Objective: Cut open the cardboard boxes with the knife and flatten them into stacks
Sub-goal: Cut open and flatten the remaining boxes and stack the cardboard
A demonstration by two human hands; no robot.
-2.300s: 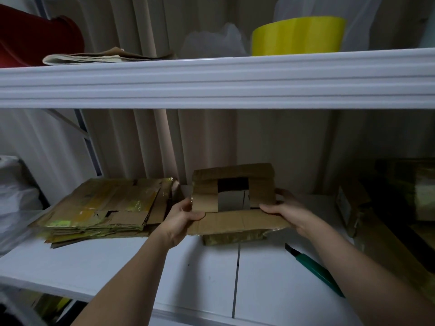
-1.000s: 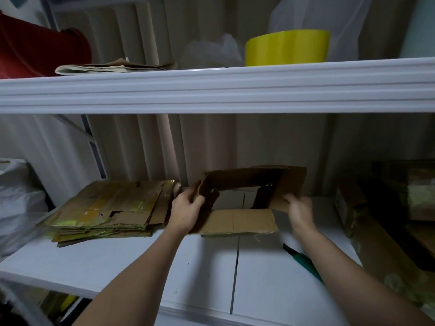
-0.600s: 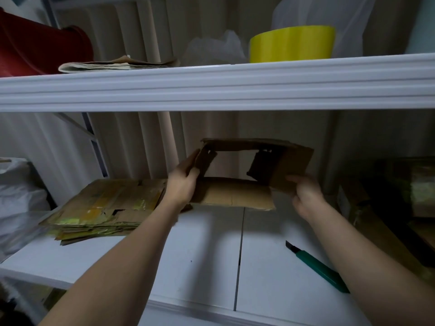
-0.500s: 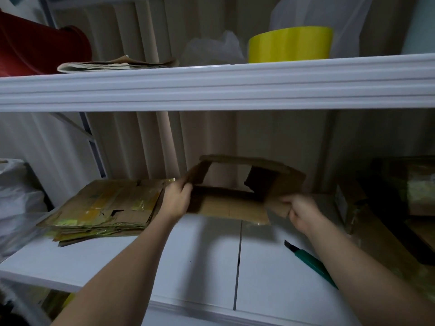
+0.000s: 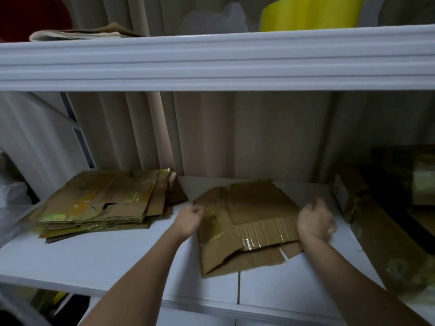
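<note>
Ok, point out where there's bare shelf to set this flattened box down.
Bare white shelf runs along the front edge, between the stack of flattened brown cardboard and the flattened brown cardboard box that the left hand and right hand are on. The right end is crowded with dark taped cardboard boxes.

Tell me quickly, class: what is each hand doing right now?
Left hand: grips the left edge of the flattened box.
Right hand: fingers curled at the box's right edge; the grip itself cannot be told.
</note>
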